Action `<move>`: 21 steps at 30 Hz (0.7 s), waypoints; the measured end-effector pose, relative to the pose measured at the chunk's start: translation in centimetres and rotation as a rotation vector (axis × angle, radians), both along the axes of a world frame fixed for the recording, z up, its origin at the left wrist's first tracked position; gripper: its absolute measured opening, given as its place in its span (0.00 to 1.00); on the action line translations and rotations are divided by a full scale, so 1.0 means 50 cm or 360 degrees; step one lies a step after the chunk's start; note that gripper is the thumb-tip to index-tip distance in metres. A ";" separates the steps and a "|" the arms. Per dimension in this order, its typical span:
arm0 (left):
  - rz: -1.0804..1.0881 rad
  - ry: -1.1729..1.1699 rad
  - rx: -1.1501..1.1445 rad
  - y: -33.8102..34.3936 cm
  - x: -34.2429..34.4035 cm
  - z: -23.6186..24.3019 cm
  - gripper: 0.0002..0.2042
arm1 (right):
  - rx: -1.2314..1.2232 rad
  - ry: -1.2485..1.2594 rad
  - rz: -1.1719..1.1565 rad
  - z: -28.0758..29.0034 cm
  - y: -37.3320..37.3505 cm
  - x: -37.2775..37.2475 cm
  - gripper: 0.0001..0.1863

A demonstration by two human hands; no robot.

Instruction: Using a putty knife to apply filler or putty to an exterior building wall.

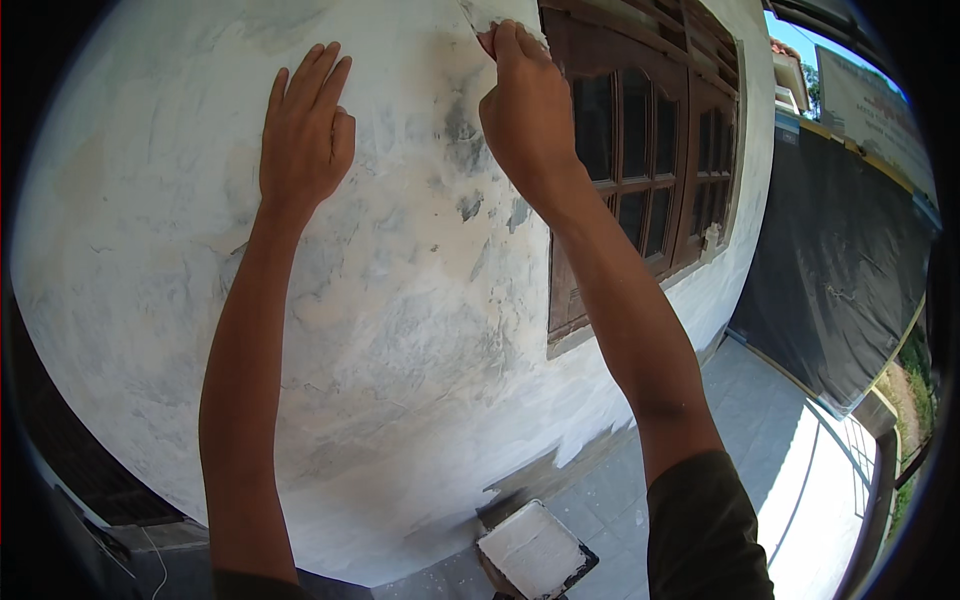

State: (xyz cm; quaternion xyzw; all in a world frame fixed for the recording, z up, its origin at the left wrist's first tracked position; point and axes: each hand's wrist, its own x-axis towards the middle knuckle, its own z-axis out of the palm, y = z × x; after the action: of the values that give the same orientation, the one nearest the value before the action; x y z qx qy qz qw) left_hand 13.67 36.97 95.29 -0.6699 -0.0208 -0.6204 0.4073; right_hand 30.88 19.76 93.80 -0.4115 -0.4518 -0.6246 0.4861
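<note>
A pale, patchy wall (pixel 390 300) fills most of the view, bent round by the lens. The left hand (pixel 306 130) lies against its upper left part, spread flat with the fingers slightly apart and pointing up, the thumb bent at the right side; it grips nothing. The right hand (pixel 535 100) is raised higher, near the upper left corner of the window (pixel 636 130), and is closed around a reddish tool (pixel 487 41). Only a small part of this tool shows beyond the fingers, at the wall's surface just left of the window frame's top; its full shape is hidden by the hand, and whether its edge presses on the wall I cannot tell.

Beside the right hand, below the tool, the coating is stained dark, and grey flaked spots (pixel 470 206) run down the wall near the window's left edge. The window has dark brown woodwork and small panes; the right forearm crosses in front of its lower left corner. A dark sleeve (pixel 705 530) covers the upper part of that arm.

On the grey tiled floor (pixel 612 510), by the foot of the wall, sits a squarish container (pixel 583 570) with a dark rim and a whitish top. Farther right, a black sheet (pixel 830 260) hangs beyond the wall's right edge, below a pale banner (pixel 880 120). Bright sunlight falls on the floor's right side.
</note>
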 end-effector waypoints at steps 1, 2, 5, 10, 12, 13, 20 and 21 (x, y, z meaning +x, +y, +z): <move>-0.0012 0.0008 0.0006 -0.005 0.005 0.003 0.23 | -0.0094 0.0047 -0.0062 0.044 0.008 0.015 0.16; -0.0013 0.0017 0.0020 -0.010 0.008 0.005 0.23 | -0.0080 0.0056 -0.0063 0.061 0.044 0.037 0.16; -0.0049 0.0027 -0.0004 -0.003 0.016 0.000 0.23 | -0.0046 0.0083 -0.0450 0.009 0.160 0.072 0.25; -0.0062 0.0014 -0.0008 0.010 0.002 -0.002 0.23 | -0.0617 0.0169 -0.0360 -0.242 0.086 -0.021 0.25; -0.0036 0.0011 -0.0012 0.012 -0.006 -0.004 0.23 | -0.0904 0.0217 -0.0029 -0.281 0.003 -0.051 0.20; -0.0018 0.0017 -0.0014 0.011 -0.004 -0.004 0.23 | -0.1031 0.0365 0.0098 -0.280 -0.034 -0.051 0.18; -0.0008 0.0012 -0.0033 0.009 -0.003 -0.006 0.23 | -0.0849 0.0652 0.0153 -0.076 -0.130 -0.048 0.29; -0.0005 0.0011 -0.0018 0.009 -0.003 -0.004 0.23 | -0.0775 0.0611 0.0120 -0.055 -0.112 -0.039 0.28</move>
State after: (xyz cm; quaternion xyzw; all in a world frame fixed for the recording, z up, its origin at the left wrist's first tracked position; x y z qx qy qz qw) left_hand 13.52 37.40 95.07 -0.6745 -0.0219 -0.6185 0.4025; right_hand 28.94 14.18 91.07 -0.6092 -0.5030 -0.3905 0.4726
